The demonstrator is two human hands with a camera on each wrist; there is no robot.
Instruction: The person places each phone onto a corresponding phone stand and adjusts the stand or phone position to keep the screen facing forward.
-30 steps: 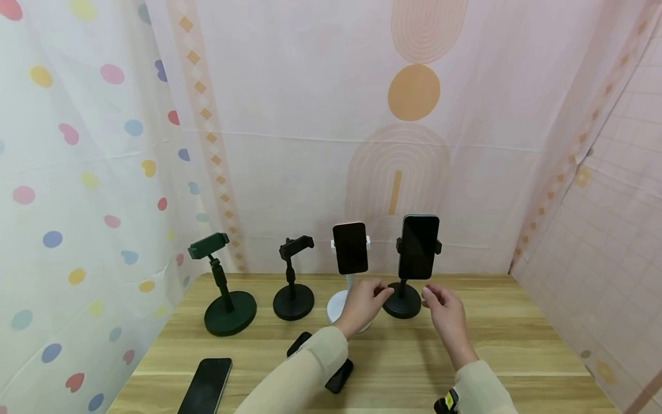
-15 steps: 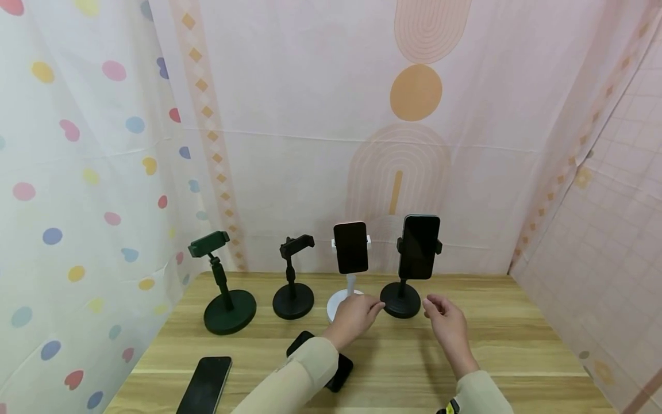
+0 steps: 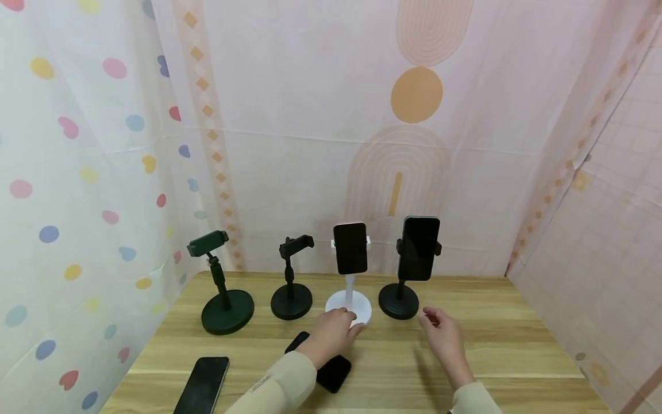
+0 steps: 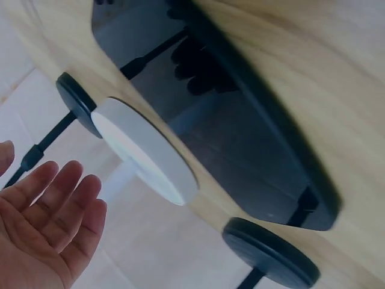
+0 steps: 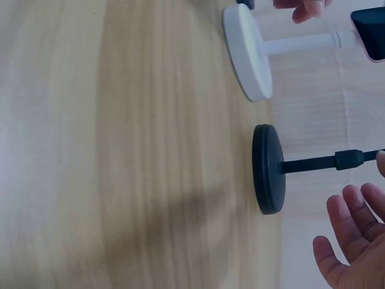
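My left hand [image 3: 331, 336] hovers over a dark phone [image 3: 335, 372] lying on the table, just in front of the white phone stand [image 3: 357, 302]. The left wrist view shows its fingers loosely bent, holding nothing. An upright phone [image 3: 350, 248] sits in the white stand's clamp. My right hand [image 3: 443, 342] is at the front right of a black phone stand [image 3: 399, 302], apart from its base, with relaxed fingers and nothing in them. That black stand bears another upright phone [image 3: 420, 248]. Part of the lying phone is hidden behind my left hand and sleeve.
A dark green phone stand [image 3: 227, 311] and a second black phone stand [image 3: 291, 301], both with bare clamps, stand at the left. Another phone [image 3: 200, 385] lies at the table's front left. Patterned curtains [image 3: 289, 115] hang behind the wooden table [image 3: 512, 345].
My left hand has moved left and toward me, from beside the right black stand to above the lying phone. My right hand has drawn back slightly. The stands keep their places.
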